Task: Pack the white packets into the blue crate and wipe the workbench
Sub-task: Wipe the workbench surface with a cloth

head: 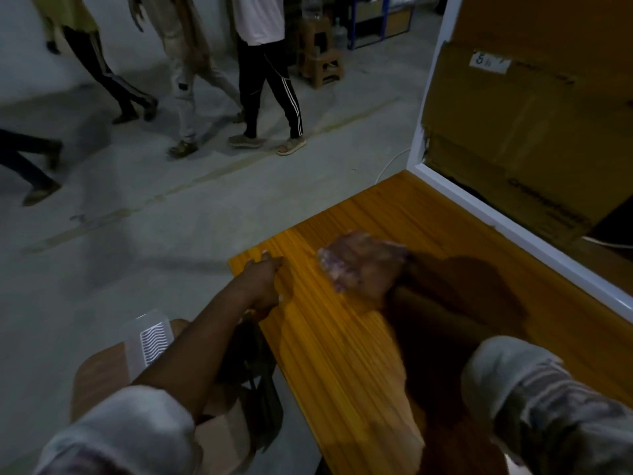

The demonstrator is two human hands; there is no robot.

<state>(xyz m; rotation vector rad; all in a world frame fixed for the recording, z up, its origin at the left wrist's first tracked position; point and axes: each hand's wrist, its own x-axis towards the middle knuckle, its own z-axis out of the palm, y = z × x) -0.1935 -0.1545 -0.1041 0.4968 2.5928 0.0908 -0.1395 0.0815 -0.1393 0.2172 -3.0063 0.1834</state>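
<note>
The crumpled pale cloth with faint pinkish marks (346, 265) is bunched under my right hand (368, 269), pressed onto the glossy yellow-orange slatted wooden table (342, 354) a little in from its far-left corner. The fingers of that hand are curled down over the wad, closed on it; motion blur hides the tips. I judge the cloth soft, light and limp — it will fold and slip out from under a flat palm, so I would keep it gathered in the fist with the heel of the hand bearing down. The slats look smooth and a bit slick, so it should glide along the grain easily.

My left hand (265, 279) rests on the left edge of the table near that same corner, fingers wrapped loosely over the rim, holding nothing else — a brace, I think.

No white packets and no blue crate show anywhere here; the tabletop in view is bare, so I take the wiping to be the step in hand.

Past the right edge runs a white frame (513, 228) with brown cardboard boxes (513, 114) behind it. Beyond the far edge, several people (263, 63) walk across the grey concrete floor (137, 217).
</note>
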